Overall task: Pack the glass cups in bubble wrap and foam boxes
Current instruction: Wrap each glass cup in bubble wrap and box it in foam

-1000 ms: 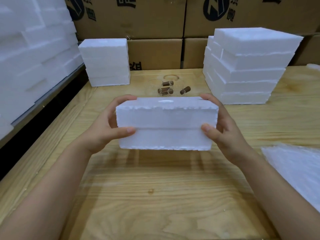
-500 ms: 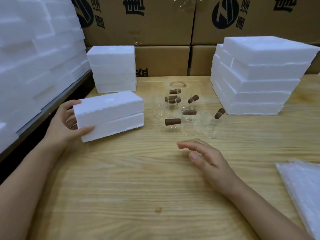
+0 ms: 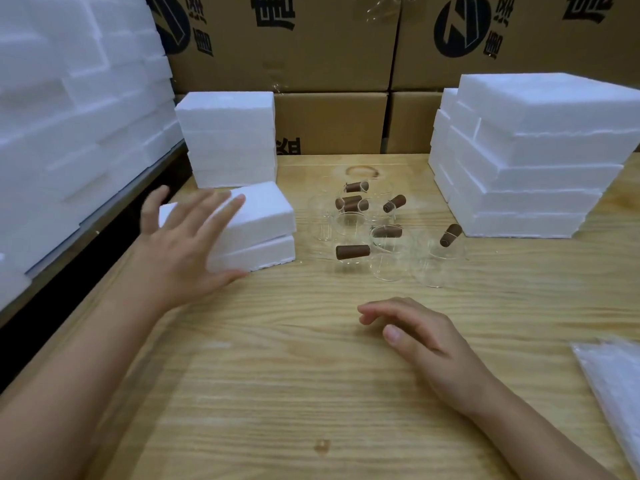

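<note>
Cardboard cartons (image 3: 322,64) behind the foam box (image 3: 263,216) show black, seemingly inverted characters.

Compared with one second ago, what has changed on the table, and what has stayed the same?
The foam box, first held up by both hands, moved left and now sits on the table before the small foam stack. The right hand let go first and sank toward the table; the left hand then opened, fingers straight over the box. Glass cups, large foam stack and bubble wrap kept their places.
</note>
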A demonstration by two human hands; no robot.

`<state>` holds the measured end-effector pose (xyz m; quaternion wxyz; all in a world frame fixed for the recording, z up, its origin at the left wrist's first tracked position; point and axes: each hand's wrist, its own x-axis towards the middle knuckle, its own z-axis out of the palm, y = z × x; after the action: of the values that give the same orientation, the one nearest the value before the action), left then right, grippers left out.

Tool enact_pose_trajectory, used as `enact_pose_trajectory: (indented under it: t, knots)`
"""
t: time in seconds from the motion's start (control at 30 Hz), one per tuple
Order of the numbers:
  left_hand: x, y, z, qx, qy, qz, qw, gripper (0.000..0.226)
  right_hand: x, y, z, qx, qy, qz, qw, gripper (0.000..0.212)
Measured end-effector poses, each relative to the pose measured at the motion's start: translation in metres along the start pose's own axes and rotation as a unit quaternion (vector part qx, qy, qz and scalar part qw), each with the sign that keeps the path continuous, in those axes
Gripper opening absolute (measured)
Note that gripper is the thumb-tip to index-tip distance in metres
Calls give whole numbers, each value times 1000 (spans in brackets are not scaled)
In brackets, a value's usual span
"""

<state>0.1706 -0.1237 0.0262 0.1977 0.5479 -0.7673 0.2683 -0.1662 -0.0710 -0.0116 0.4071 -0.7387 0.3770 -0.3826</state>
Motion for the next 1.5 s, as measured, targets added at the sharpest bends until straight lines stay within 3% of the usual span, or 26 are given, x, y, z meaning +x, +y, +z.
enact_pose_trajectory:
  t: [0.1,0.37,0.57,1.0,1.13,1.27,1.37,1.5]
  knots:
    - [7,11,12,35,3,18,999,80,-1,-1,0,2,1,6,1000,39]
    - [41,-17,48,18,-77,-76,994,66,-1,-3,0,-4,-12,22,1000,37]
    - [81,-43,82,-2,-116,-82,990,64,2,-3,-3,-28,-20,22,999,37]
    - [109,-58,107,0,-128,-127,984,60,7,-2,-5,-39,-20,12,999,34]
    - [104,-48,100,17,-119,-121,985,71,7,-2,-5,-21,-22,29,999,33]
    - [87,-4,83,-98,7,-135,986,65,6,0,-4,-15,-9,38,999,21]
    - [73,56,64,-266,70,-198,941,42,6,-1,-2,-11,5,53,999,19]
    - [54,132,43,-393,80,-224,888,18,7,-3,-2,-12,14,51,999,11]
